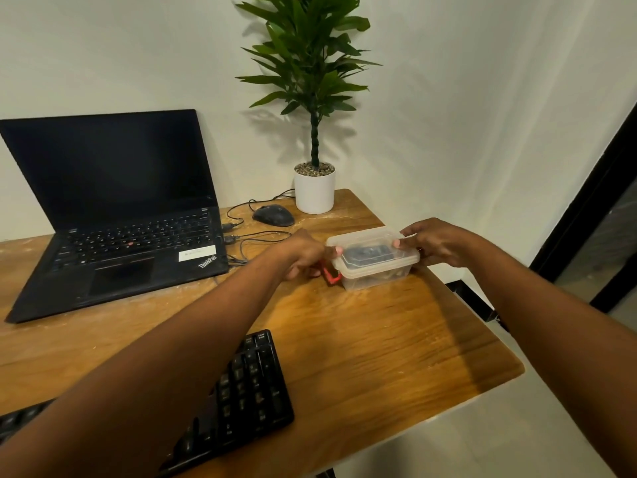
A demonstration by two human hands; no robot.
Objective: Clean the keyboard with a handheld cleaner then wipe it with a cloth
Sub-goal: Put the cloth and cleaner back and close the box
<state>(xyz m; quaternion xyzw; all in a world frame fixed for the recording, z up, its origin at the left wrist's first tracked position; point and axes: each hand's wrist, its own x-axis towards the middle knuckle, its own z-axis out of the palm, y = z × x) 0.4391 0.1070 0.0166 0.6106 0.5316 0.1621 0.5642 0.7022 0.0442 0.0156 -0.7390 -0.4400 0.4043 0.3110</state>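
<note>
the keyboard [241,395] lies at the near edge of the wooden counter [379,339], black, partly covered by the left forearm. farther back on the counter, toward its right edge, stands a clear plastic container [374,260] with its lid on; a dark object shows through the lid, and what it is cannot be told. a red latch [331,274] sits at the container's left end. the left hand [301,255] grips that left end with curled fingers, thumb on the lid edge. the right hand [432,241] pinches the lid rim at the right end. an open black laptop [113,215] stands to the left, screen dark. a black mouse [274,214] with its cable lies behind the container, near a potted plant [314,132] in a white pot.
</note>
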